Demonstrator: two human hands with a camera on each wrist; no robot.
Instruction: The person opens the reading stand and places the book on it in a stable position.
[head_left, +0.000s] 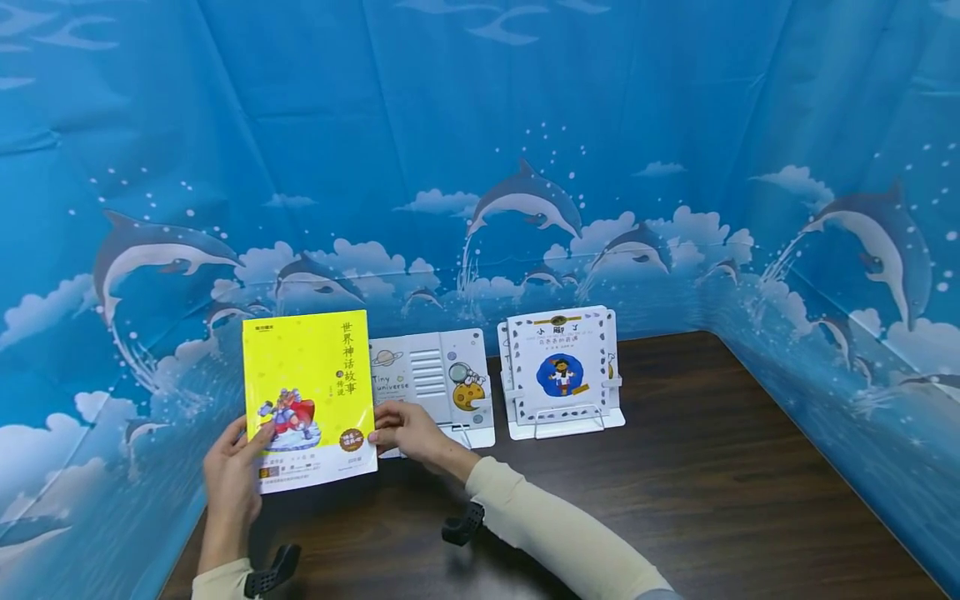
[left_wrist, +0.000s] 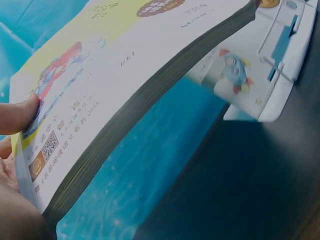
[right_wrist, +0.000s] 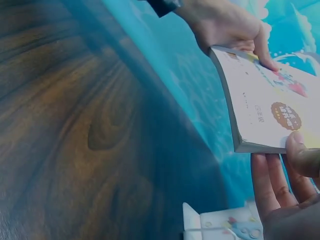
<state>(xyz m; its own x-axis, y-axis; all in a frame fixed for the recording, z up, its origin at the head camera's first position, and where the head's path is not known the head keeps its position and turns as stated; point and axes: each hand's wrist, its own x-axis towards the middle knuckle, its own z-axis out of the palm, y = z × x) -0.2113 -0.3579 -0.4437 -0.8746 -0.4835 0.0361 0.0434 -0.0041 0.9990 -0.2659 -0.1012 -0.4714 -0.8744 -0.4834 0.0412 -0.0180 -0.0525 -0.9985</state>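
Observation:
A thick yellow-and-white book (head_left: 307,358) is held up off the table, its front cover facing the head camera. My left hand (head_left: 234,475) grips its lower left edge, thumb over the cover and fingers behind. At the right edge my right hand (head_left: 412,433) pinches it, the thumb (right_wrist: 300,150) on the cover and the fingers underneath. Partly hidden behind the book stands a white "Tiny universe" book stand (head_left: 431,375). To the right, a white picture book (head_left: 561,367) leans upright on a second white stand (head_left: 618,417), behind its wire holder.
Both stands rest on a dark wooden table (head_left: 675,483), toward its back edge. A blue curtain (head_left: 637,100) printed with dolphins and clouds encloses the table at the back and on the sides.

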